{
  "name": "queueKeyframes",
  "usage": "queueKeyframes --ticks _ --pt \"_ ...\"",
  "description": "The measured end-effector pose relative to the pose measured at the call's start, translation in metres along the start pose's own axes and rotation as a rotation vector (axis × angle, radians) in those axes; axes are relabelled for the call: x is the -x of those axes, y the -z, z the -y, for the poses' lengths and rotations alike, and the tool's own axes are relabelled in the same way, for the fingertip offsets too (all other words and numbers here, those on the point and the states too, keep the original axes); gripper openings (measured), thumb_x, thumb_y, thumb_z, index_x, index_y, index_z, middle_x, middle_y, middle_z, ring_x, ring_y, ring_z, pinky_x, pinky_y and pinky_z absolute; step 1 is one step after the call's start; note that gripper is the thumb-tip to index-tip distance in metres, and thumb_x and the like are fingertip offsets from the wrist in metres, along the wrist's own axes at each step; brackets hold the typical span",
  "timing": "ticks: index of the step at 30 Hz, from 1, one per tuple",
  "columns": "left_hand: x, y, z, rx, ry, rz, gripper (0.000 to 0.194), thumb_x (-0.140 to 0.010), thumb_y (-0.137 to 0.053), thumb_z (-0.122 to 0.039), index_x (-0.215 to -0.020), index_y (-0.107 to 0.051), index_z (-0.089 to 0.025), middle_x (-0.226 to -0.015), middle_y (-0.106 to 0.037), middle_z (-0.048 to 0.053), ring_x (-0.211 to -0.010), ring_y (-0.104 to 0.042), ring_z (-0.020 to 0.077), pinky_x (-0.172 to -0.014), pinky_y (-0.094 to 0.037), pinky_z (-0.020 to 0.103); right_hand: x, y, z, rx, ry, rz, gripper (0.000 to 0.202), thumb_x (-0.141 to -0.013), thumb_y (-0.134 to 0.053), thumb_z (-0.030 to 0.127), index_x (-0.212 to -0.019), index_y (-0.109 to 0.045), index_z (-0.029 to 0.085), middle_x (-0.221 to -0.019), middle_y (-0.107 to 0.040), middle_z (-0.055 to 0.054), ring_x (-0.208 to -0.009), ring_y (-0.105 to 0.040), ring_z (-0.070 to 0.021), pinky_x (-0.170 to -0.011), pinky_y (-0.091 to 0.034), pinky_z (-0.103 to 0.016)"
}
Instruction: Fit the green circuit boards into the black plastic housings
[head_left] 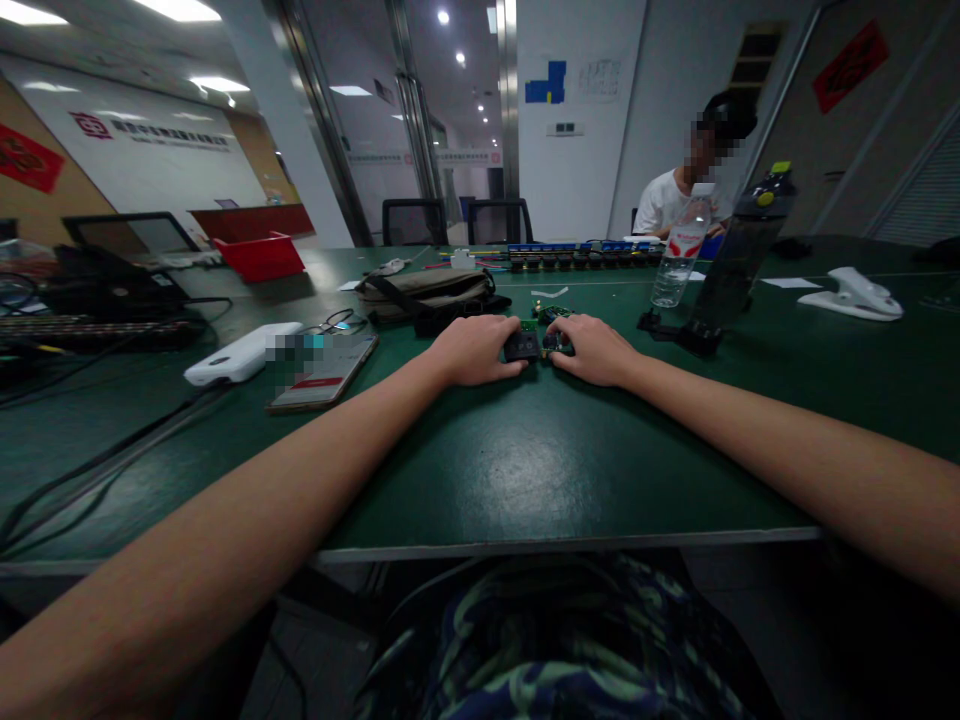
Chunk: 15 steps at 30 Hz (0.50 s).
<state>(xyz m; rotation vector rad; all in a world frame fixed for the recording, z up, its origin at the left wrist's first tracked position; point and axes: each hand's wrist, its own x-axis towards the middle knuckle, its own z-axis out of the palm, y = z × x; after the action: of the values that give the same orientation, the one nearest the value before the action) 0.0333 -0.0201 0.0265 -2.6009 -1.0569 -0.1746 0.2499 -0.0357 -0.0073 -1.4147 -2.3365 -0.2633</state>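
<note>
My left hand (478,348) is closed around a small black block-shaped part (523,347), its thumb along the near side. A green circuit board edge (529,326) shows just behind that part. Close by on the right, my right hand (596,348) pinches a small circuit board with dark components (556,344), partly covered by the fingers. Another small green board (555,311) lies just beyond my hands, near a thin white strip (551,293). Both hands rest low over the green tabletop (517,470), a narrow gap between the two held pieces.
Left of my hands lie a grey bag (431,290), a phone (326,378) and a white power bank (244,352) with cables. To the right stand a water bottle (681,255) and a dark bottle (742,260). A person (664,210) sits across the table.
</note>
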Motion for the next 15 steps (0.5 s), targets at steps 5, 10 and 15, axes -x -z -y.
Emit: queueKeyframes --ticks 5,10,15 --pt "0.0 -0.001 0.001 -0.015 0.048 0.026 0.042 -0.086 -0.05 -0.051 -0.113 -0.056 -0.02 -0.116 -0.064 0.012 -0.104 -0.064 0.0298 -0.077 -0.053 0.036 0.0 0.0 0.002 -0.035 0.019 -0.004 0.027 -0.088 -0.059 0.034 -0.108 -0.063 0.016 -0.094 -0.068 -0.01 -0.09 -0.061 -0.0258 -0.082 -0.045 -0.036" --pt "0.0 -0.005 0.005 -0.015 0.084 0.047 0.045 -0.086 -0.049 -0.049 -0.119 -0.054 -0.019 -0.12 -0.062 0.013 -0.11 -0.06 0.0305 -0.083 -0.053 0.039 0.0 0.0 0.002 -0.074 0.037 -0.008 0.025 -0.089 -0.06 0.037 -0.104 -0.062 0.016 -0.09 -0.068 -0.009 -0.084 -0.061 -0.0235 -0.077 -0.044 -0.034" --pt "0.0 -0.011 0.008 0.02 0.066 0.063 0.055 -0.086 -0.048 -0.045 -0.132 -0.049 -0.015 -0.125 -0.059 0.017 -0.115 -0.056 0.0328 -0.089 -0.051 0.043 0.0 0.0 0.002 -0.116 0.088 -0.012 0.026 -0.084 -0.066 0.034 -0.103 -0.058 0.017 -0.093 -0.067 -0.008 -0.083 -0.061 -0.0217 -0.075 -0.043 -0.031"
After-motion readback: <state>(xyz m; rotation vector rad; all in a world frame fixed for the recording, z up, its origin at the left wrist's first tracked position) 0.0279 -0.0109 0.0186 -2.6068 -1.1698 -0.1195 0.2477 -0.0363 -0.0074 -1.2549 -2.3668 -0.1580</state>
